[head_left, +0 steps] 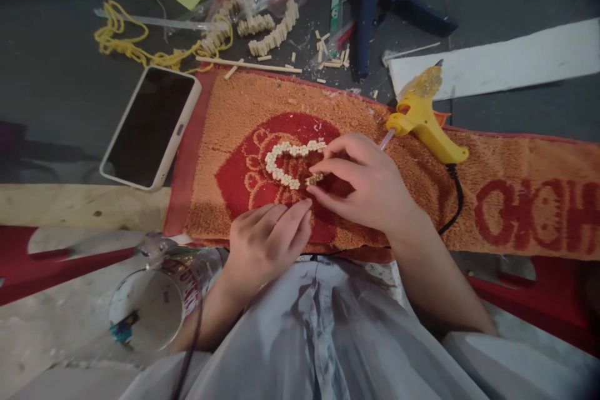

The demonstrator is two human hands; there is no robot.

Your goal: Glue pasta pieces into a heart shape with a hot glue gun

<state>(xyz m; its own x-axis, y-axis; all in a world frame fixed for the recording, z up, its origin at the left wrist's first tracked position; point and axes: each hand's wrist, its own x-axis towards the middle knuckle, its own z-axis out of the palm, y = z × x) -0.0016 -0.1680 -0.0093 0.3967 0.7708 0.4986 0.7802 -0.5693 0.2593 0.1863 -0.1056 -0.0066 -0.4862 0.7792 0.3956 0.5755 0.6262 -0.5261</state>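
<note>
On the orange and red towel (225,112) lies a curved chain of small pale stick pieces (281,156), bent like an open loop. My right hand (370,184) is at its right side, thumb and fingers pinched on a short piece of the same kind (314,179). The upper fingers of that hand touch or nearly touch the chain's upper right end. Just below the chain, my left hand (269,240) rests on the towel with its fingers bent and held together; whether anything is under them is hidden.
A yellow glue gun (429,122) lies right of my right hand, its black cable running down. A phone (145,128) sits left. Behind are blue cutters (368,12), more stick chains (276,31), yellow string (126,37) and a white strip (501,59). A bucket (154,306) stands lower left.
</note>
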